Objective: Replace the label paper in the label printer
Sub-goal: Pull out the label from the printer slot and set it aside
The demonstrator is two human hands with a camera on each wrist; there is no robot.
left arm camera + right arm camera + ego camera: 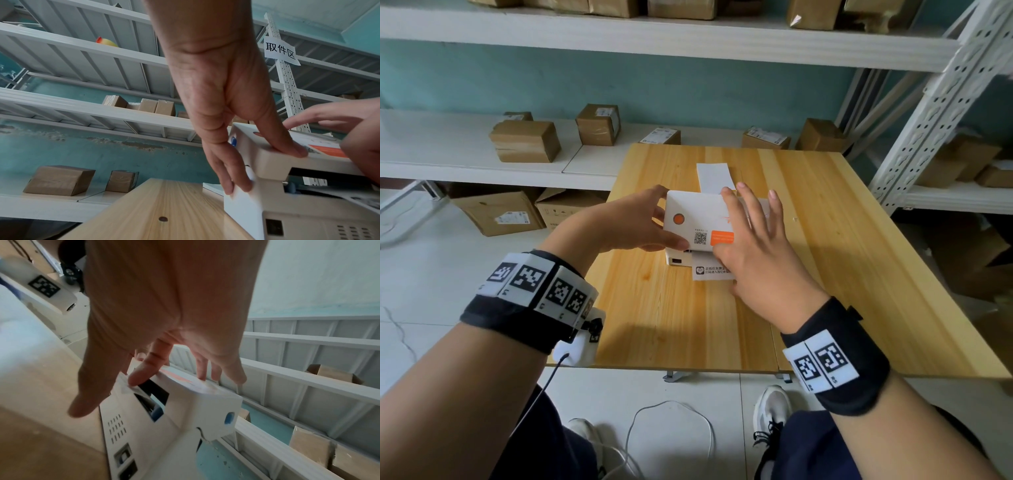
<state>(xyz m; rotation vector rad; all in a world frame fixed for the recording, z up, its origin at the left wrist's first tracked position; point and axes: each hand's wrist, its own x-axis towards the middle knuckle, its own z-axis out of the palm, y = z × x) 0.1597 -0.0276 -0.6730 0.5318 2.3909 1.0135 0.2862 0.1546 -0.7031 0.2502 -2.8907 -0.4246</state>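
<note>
Left hand grips the label printer at its left side, thumb on the lid's near edge, fingers down the flank. Right hand lies spread flat on the lid, fingers straight, pressing the top beside the orange sticker. The printer sits mid-way on the wooden table, label paper trailing behind it and a printed strip out front. White shelves with cardboard boxes stand against a teal wall.
</note>
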